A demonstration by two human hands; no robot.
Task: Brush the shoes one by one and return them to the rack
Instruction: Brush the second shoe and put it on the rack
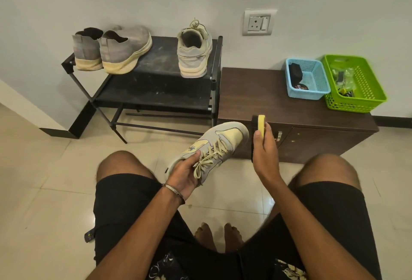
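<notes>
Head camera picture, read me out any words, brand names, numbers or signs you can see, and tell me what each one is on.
No text is readable.
Round tin in the blue basket: printed label, too blurred to read.
Held shoe: a small dark splat-shaped emblem on its side, no letters.
Items in the green basket: too small to tell.
</notes>
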